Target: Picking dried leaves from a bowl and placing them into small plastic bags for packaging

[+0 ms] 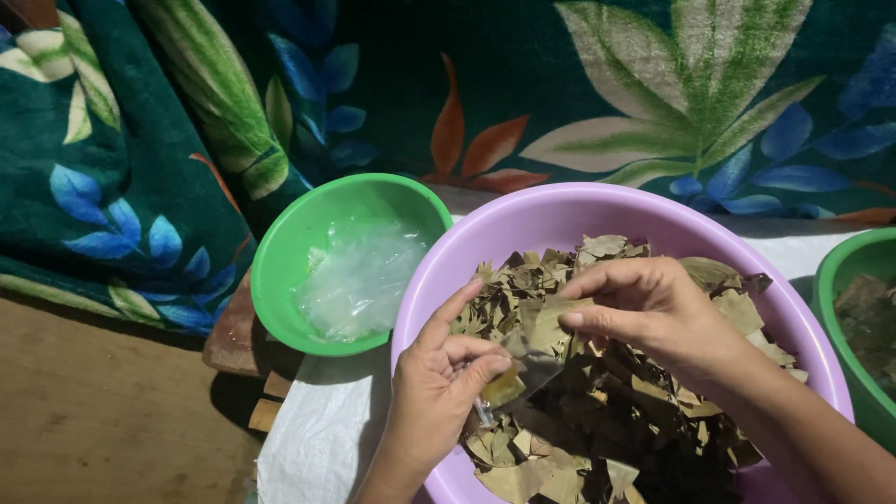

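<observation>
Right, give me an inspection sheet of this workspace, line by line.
Surface: white woven sheet over a wooden floor.
Job's things: purple basin heaped with dried leaves; a small clear bag half filled with leaves.
Clutter: green bowl of clear plastic bags; second green bowl of leaves at the right edge.
Grippers: left hand pinches the bag; right hand pinches a leaf above it.
Cables: nothing seen.
Surroundings: dark green leaf-patterned blanket behind.
</observation>
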